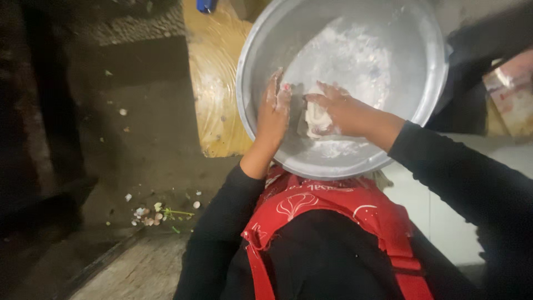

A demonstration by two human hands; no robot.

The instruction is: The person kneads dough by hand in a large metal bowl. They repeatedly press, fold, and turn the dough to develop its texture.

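Observation:
A wide metal basin [261,50] dusted with white flour [350,61] stands in front of me. A lump of white dough [315,119] lies near its front wall. My right hand [338,108], floury, presses down on the dough with fingers curled over it. My left hand [273,111] is flat against the basin's inner left side, right beside the dough, its fingers coated in flour. Both arms wear black sleeves, and a red apron [333,208] shows below the basin.
The basin sits on a wooden board wrapped in yellow plastic film [214,83]. Left of it is a dark dirt floor with scraps of peel and stems [158,214]. A white surface [438,211] lies at right, and a floury package [511,91] at far right.

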